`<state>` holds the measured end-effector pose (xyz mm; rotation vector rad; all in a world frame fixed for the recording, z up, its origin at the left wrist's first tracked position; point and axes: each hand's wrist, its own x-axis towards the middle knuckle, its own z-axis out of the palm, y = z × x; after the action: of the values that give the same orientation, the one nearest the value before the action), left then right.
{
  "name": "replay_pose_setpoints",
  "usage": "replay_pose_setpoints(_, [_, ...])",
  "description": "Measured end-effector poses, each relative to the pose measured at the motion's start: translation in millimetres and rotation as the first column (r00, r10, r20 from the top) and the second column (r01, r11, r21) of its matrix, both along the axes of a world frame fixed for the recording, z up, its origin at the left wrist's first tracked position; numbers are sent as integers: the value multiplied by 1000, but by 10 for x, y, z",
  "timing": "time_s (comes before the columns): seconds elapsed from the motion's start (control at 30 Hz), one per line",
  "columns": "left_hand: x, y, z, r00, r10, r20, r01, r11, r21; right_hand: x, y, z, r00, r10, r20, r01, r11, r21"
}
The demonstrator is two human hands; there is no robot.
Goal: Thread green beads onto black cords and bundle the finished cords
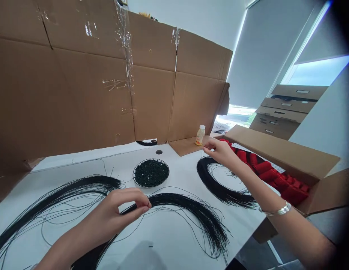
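Note:
My left hand (125,206) is closed in a pinch over the middle bundle of thin black wires (185,202); a short dark strand shows at its thumb and fingertip. Farther right, my right hand (218,150) also pinches, its fingertips in front of the cardboard near a small bottle (200,135). A faint thin line hangs by those fingertips, too fine to name. Between the hands and farther back stands a round dish (134,179) heaped with small dark green or black pieces (151,172). Another curved wire bundle (212,183) lies below my right hand.
A third wire bundle (50,198) lies at the left of the white table (174,247). Tall cardboard (87,93) walls the back. At right, an open carton (287,157) holds red rolls or spools (264,168). Flat boxes (281,112) are stacked behind it.

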<state>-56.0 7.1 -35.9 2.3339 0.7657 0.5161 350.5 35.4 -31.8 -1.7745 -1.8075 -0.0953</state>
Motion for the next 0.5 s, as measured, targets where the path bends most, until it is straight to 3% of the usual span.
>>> replay_pose_setpoints(0.33, [-74,-53,195,998,61,20,-61,998,15,-351,151,499,998,28,61,-23,996,-89])
replay_pose_setpoints(0.5, [-149,-97,298,994,107,37,-106,994,-40,-459,78,808,999,34,11,-34,999,-28])
